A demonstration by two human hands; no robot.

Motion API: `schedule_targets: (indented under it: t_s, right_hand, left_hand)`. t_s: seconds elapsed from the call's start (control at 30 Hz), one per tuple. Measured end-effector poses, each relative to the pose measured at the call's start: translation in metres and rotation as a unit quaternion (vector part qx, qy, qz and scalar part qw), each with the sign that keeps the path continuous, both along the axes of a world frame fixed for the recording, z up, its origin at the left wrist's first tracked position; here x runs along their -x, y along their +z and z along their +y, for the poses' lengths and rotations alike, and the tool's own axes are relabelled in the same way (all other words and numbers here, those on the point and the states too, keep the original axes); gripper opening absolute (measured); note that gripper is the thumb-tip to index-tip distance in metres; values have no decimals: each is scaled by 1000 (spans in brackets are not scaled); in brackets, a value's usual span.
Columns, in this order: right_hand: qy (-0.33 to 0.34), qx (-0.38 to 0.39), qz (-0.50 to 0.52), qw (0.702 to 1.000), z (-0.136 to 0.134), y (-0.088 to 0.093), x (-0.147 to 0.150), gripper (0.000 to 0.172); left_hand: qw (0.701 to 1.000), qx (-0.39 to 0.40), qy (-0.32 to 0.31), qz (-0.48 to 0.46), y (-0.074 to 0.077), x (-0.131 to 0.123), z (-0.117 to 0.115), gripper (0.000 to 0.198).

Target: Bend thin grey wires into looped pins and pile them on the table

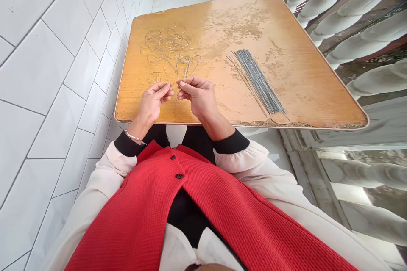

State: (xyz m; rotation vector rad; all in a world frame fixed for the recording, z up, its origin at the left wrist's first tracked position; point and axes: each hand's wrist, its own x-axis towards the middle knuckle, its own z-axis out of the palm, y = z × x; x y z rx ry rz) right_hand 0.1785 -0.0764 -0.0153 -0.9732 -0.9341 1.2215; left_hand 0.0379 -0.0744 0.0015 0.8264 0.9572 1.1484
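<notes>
As a thin wire runs down from between them, the left hand and right hand each pinch closed between thumb and fingers, holding it just above a worn wooden tabletop. Just ahead of the hands lies a tangle of looped wire shapes; further right, a bundle of straight grey wires. A white tiled wall runs along the left, a white balustrade along the right.

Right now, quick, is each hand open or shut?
Left hand: closed in a pinch, holding what cannot be told.
Right hand: closed, pinching a thin wire.
</notes>
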Motion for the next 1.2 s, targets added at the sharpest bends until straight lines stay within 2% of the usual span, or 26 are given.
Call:
schedule_targets:
  t_s: [0.27,0.37,0.5,0.6,0.7,0.83,0.97,1.07,1.2]
  right_hand:
    - [30,17,8,999,-4,-2,3,19]
    - [30,25,13,999,-5,-3,3,16]
    - [14,30,11,999,-3,-3,0,13]
    - [3,32,6,999,-2,-4,-4,11]
    - [0,29,-4,1000,1,-3,-9,10]
    - [20,8,-7,1000,2,-3,-11,11]
    - [67,-3,-9,998,1,-2,-10,15]
    - [93,0,-7,996,-1,-2,-8,15]
    - [90,1,-8,996,-2,-4,-6,17]
  left_hand:
    - [996,9,59,-65,-12,-12,-1,16]
    - [996,-1,53,-77,-16,-12,-1,12]
    - [999,-23,12,-33,-20,-4,-3,6]
    - [998,-50,4,33,-20,10,-4,19]
    - [991,-72,26,107,-18,26,0,31]
    - [974,-113,40,192,-9,39,12,23]
    - [948,-178,13,265,0,35,22,22]
    - [939,-214,-11,269,6,28,25,17]
    - [946,-218,-14,240,9,23,23,12]
